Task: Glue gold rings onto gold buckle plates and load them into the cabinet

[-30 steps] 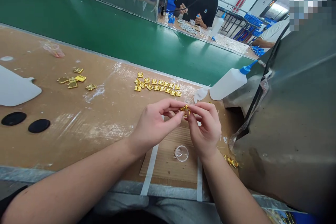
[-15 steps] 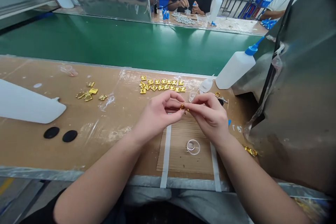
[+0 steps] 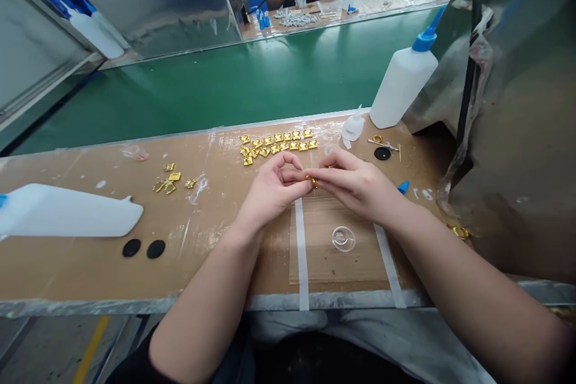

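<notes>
Pinching a small gold piece now, just beyond the clear cup and a touch to its left! Gripped at the fingertips of left hand and right hand alike, with fingers nearly closed, exact contact partly hidden. Apparently partway through: rows of gold pieces already laid out beyond and left of the cup. Seemingly left: this one in hand, perhaps also the loose cluster far left of the cup, hard to tell.

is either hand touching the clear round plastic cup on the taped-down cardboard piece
No, the left hand and right hand meet at a small shiny gold piece, apart from the clear round plastic cup.
</notes>
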The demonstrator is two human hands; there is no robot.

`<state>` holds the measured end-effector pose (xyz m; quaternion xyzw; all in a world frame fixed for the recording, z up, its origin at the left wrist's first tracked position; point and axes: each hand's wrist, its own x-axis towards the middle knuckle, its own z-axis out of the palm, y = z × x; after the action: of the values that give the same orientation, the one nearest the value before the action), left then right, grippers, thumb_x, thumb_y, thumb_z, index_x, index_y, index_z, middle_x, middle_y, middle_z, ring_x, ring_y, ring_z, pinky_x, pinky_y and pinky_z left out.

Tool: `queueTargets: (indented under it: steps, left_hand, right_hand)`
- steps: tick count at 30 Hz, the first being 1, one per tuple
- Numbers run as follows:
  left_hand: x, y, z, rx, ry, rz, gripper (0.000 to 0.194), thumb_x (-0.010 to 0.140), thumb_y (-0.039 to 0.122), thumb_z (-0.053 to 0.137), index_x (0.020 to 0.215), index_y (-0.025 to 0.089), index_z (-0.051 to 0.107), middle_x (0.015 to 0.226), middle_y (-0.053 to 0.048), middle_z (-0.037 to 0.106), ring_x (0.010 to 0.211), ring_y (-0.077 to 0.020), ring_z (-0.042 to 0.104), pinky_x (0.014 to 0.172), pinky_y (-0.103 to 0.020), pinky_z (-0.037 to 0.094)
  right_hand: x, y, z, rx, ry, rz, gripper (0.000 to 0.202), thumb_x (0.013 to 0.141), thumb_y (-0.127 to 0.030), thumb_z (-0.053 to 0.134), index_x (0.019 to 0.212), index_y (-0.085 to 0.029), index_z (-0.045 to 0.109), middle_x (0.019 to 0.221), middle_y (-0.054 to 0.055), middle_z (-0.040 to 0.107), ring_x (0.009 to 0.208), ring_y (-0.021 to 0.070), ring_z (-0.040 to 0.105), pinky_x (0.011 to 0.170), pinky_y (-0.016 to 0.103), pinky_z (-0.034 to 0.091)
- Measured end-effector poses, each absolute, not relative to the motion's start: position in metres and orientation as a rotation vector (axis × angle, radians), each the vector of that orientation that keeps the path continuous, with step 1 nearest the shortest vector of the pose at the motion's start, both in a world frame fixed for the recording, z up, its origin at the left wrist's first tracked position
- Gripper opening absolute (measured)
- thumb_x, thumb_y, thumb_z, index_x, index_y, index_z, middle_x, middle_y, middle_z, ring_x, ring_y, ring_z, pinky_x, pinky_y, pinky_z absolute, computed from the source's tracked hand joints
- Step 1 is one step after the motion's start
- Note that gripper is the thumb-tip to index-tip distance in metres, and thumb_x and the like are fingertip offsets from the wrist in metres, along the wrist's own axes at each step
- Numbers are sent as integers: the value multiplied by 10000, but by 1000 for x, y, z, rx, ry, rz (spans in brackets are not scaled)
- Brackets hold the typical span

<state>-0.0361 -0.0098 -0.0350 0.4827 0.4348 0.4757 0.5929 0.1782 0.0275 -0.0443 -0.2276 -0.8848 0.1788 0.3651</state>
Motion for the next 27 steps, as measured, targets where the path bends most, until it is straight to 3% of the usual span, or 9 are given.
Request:
queueTargets:
  steps: [3,6,12,20,27]
  left_hand:
    - [-36,-9,-34,998,937,1128,469,762,225,910,975,217,492,858,-26,799,770,-156,763,793,-280,608]
    - [-35,-9,-32,930,887,1129,502,750,219,926,976,226,477,861,-23,800,798,-177,777,732,-256,613]
    - [-31,-11,-33,908,755,1129,489,751,183,930,976,224,497,743,50,727,633,-113,714,694,-215,602]
    - [-30,-13,-31,914,738,1109,475,747,168,931,926,220,494,713,64,684,615,-95,687,665,-185,576]
    - [-24,-15,-31,862,766,1089,582,689,189,955,823,222,389,784,26,721,740,-141,736,654,-189,563]
  right_hand:
    - [177,23,-38,-527,-2193,482,319,1028,-242,610,1340,-248,675,1150,92,613,1001,207,650,824,370,601]
    - [175,20,-36,-489,-2108,529,345,980,-236,673,1325,-220,671,1173,97,608,1034,215,660,805,357,618]
    - [171,20,-43,-453,-2086,523,276,1003,-276,691,1276,-235,692,1175,78,639,1050,194,666,852,351,607]
    - [170,19,-41,-408,-2063,589,254,1002,-279,699,1249,-218,697,1150,73,650,1041,179,661,880,348,606]
    - [168,15,-38,-395,-2005,700,301,974,-291,734,1261,-218,686,1146,70,645,937,156,654,777,307,626]
